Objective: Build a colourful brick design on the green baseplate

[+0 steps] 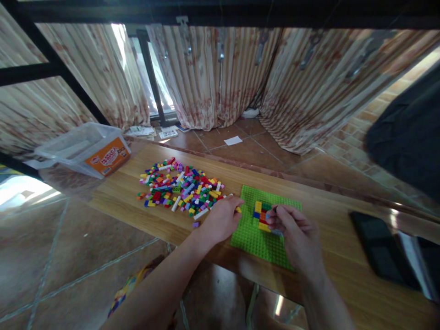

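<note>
Tub — contents unclear — near loose bricks

Home, apparently — striped curtains, tiled floor (toy bricks too).

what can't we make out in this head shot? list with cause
All head view:
Right side of the brick build: hidden by the right hand.
Exact shape of the yellow brick: partly covered by the left hand.
Whatever the right hand may pinch: too small, blurred.
Fine print on the orange label: too small.
Dark shape, upper right: cut off by the right edge.
</note>
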Available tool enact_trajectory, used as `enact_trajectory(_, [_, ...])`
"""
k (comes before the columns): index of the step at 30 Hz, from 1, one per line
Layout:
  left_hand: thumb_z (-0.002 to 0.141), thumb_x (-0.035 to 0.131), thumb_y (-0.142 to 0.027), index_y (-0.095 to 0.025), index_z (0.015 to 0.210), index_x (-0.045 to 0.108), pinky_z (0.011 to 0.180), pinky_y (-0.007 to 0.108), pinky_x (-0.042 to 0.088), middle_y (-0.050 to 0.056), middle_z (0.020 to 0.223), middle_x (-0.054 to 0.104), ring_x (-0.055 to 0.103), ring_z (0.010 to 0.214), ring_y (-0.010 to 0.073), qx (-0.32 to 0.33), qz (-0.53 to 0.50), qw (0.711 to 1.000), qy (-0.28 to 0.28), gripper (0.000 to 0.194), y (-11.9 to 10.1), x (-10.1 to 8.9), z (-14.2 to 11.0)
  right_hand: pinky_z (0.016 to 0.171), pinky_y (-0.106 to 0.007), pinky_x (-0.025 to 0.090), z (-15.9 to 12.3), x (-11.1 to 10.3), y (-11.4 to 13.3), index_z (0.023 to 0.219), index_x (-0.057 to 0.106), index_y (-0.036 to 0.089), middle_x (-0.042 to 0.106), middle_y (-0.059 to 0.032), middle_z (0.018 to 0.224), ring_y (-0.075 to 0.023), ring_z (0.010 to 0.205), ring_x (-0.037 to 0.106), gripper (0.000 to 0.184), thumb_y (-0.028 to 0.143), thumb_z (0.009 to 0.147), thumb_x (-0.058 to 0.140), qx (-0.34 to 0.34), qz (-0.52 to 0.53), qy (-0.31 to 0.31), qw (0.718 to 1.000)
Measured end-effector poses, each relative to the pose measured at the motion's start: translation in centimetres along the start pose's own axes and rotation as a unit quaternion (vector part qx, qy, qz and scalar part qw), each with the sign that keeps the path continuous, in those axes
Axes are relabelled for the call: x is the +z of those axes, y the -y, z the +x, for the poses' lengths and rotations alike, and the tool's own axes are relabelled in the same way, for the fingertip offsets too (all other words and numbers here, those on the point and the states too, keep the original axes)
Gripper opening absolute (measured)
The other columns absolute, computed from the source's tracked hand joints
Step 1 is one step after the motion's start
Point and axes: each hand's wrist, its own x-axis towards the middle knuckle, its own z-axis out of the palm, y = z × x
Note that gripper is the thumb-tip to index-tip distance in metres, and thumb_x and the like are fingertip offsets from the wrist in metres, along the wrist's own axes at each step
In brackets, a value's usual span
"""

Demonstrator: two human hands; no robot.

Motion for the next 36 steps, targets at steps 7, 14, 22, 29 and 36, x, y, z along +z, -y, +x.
enact_trajectory(7, [0.078,0.049,-0.005,-0.016,0.102,0.066,0.089,0.032,0.051,0.009,0.104,0.068,0.064,0.096,0.0202,0.018,0.055,0.998,0.007,0.031,1.0,-1.1,-1.1,0.07,-0.034,0.054,-0.9,2.3,-2.2,0.093,0.072,0.019,0.072,-0.006,0.083,-0.0196,0.073,0.066,0.023,0.036,0.078,0.068,-0.071,-0.236,0.081,0.966])
enact_trajectory(14, [0.078,0.048,-0.005,-0.015,0.11,0.065,0.099,0.036,0.049,0.011,0.114,0.068,0.062,0.109,0.0234,0.046,0.061,0.997,0.019,0.037,2.8,-1.6,-1.8,0.077,-0.038,0.053,-1.6,5.1,-3.9,0.097,0.07,0.018,0.071,-0.0089,0.091,-0.023,0.082,0.067,0.022,0.02,0.082,0.054,-0.199,-0.401,0.134,0.884])
enact_trajectory(22, [0.072,0.051,0.0,-0.016,0.104,0.066,0.093,0.035,0.05,0.01,0.105,0.07,0.064,0.102,0.0236,0.038,0.033,0.998,0.037,0.039,3.5,-3.2,-1.7,0.08,-0.038,0.053,-1.3,6.6,-4.1,0.103,0.067,0.021,0.072,-0.0086,0.1,-0.0233,0.088,0.069,0.025,0.019,0.082,0.054,-0.205,-0.4,0.152,0.88])
enact_trajectory(29, [0.075,0.043,0.002,-0.015,0.11,0.069,0.092,0.031,0.05,0.008,0.105,0.073,0.066,0.095,0.0189,-0.051,0.01,0.991,-0.121,0.046,5.3,-7.2,-1.2,0.078,-0.037,0.054,-1.3,5.5,-3.9,0.102,0.069,0.02,0.074,-0.0085,0.097,-0.0224,0.086,0.069,0.024,0.028,0.088,0.052,-0.203,-0.379,0.129,0.894])
enact_trajectory(36, [0.074,0.045,0.001,-0.013,0.097,0.072,0.084,0.028,0.052,0.005,0.092,0.074,0.066,0.087,0.0165,-0.121,-0.052,0.956,-0.26,0.038,6.5,-8.5,-1.0,0.081,-0.039,0.053,-1.4,6.1,-4.1,0.101,0.07,0.02,0.073,-0.0094,0.097,-0.023,0.089,0.068,0.025,0.031,0.091,0.05,-0.235,-0.389,0.142,0.88])
